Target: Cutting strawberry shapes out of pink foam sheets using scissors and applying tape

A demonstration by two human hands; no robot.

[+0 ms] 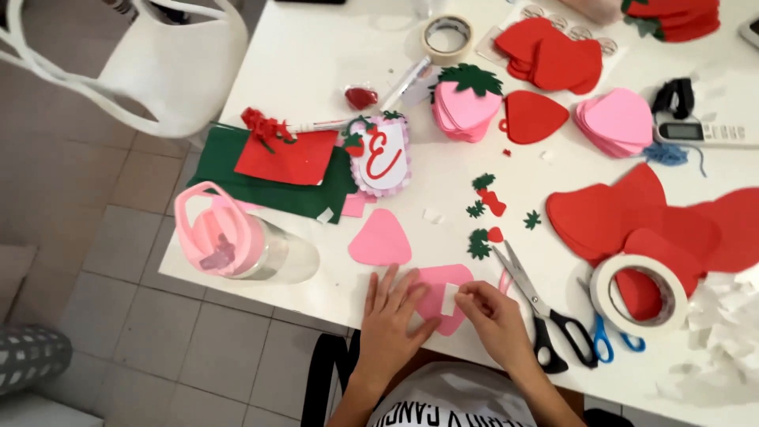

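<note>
Head view: a pink heart-shaped cutout [437, 296] is pressed flat at the table edge [261, 296] by the spread left hand [389, 316], while a small white strip [449, 299] is pinched by the right hand [492, 315]. Black-handled scissors [545, 312] lie just right of it; open table remains ahead.

We see a white table [316, 63] spreading away from our fingers, its near edge just under them. Left of them lies a floor of grey-beige tiles [118, 316], and far beyond stands a white chair [170, 67].
</note>
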